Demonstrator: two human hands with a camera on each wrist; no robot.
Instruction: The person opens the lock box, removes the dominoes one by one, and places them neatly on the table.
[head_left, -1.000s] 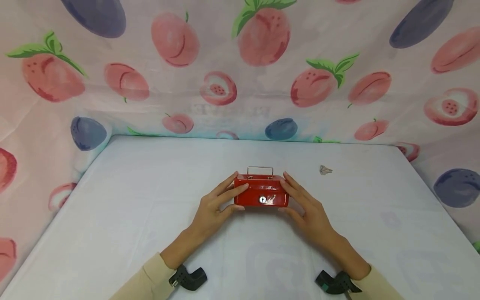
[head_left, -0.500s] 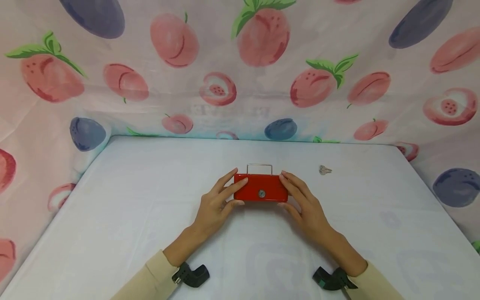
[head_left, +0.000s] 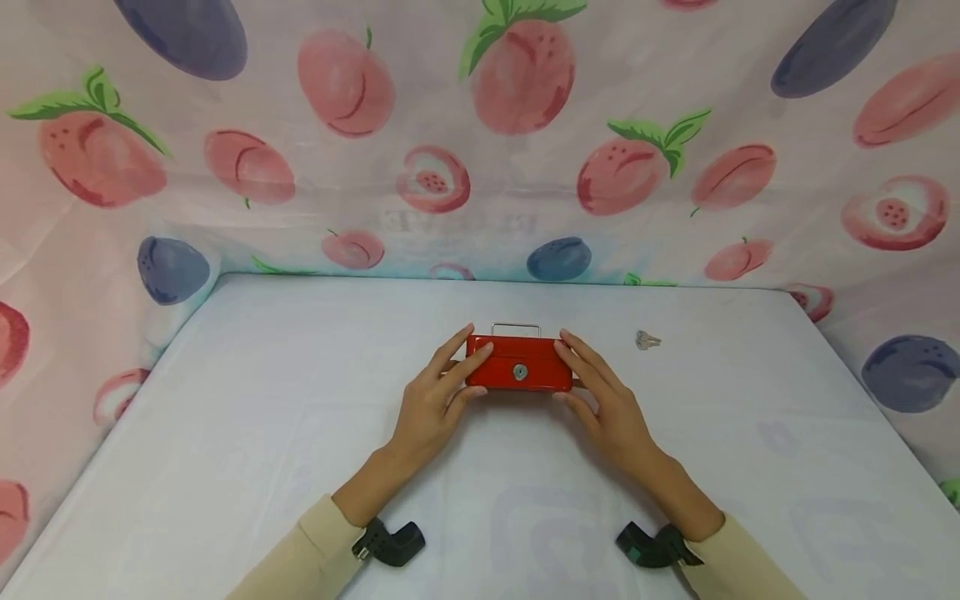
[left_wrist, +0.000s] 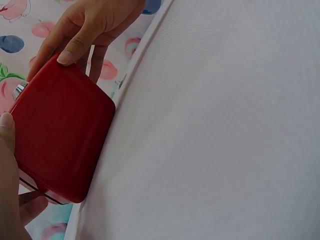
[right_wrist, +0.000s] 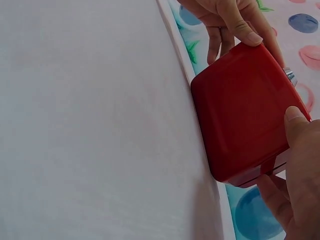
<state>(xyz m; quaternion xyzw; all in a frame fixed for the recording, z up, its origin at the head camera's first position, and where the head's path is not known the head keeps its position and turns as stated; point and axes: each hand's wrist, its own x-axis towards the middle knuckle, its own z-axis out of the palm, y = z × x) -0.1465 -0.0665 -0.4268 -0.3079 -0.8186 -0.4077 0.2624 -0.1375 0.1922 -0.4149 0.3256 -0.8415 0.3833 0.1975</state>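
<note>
My left hand (head_left: 423, 408) and right hand (head_left: 611, 412) grip a small red metal cash box (head_left: 502, 367) from its two ends. Each thumb lies at the lower front edge, with fingers spread along the top and sides. A round silver lock (head_left: 520, 372) faces up toward the head camera. The thin wire handle (head_left: 516, 325) stands up at the far side. Both wrist views show the smooth red underside (left_wrist: 65, 135) of the box, tipped up with one edge close to the white table. The lid is closed.
Two small keys (head_left: 647, 340) lie together on the white-covered table (head_left: 300, 400), right of the box. A fruit-print cloth (head_left: 480, 233) hangs behind the table and along its sides. A black wrist mount (head_left: 390, 543) sits on each sleeve cuff.
Both hands have tilted the box back, so its front and lock turn upward. The box and hands have shifted slightly away from the person. The keys stay put.
</note>
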